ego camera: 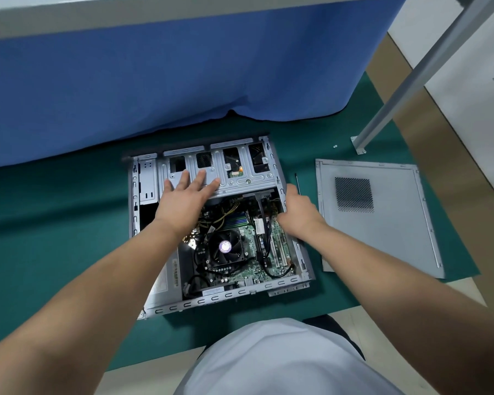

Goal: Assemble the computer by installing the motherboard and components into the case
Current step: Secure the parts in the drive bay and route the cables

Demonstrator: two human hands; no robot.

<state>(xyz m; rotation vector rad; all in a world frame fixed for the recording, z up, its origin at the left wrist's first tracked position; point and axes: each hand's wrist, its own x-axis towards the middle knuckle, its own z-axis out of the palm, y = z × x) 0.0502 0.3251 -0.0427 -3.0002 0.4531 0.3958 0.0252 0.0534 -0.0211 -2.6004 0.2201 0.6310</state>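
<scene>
While my left hand (187, 195) lies flat, fingers straight and spread, on the grey metal drive cage (234, 172) at the far end of the open computer case (220, 302), my right hand (297, 212) curls over the case's right wall beside the cage, its fingertips dipping inside near the black cables (264, 223). So the left grip is released and pressing, and the right grip grasps the case wall, though I cannot tell whether it also pinches a cable.

The case lies on its side on a green mat (54, 223) on the floor, near the mat's middle, with a blue cloth (126, 81) hanging along the mat's far edge. The motherboard (257, 240) already sits inside, with the black CPU fan (226, 248) near the middle of the case. I judge the step in hand to be seating the drive cage down into the case. The next move calls for even downward pressure while the cables stay clear of the cage's lower edge.

The removed side panel (382, 223) lies flat towards the mat's right edge, with a thin screwdriver (297, 182) between it and the case.

A round purple sticker marks the fan hub and a pale label lies on the power supply at the case's near left corner, but neither's writing is legible to me.
</scene>
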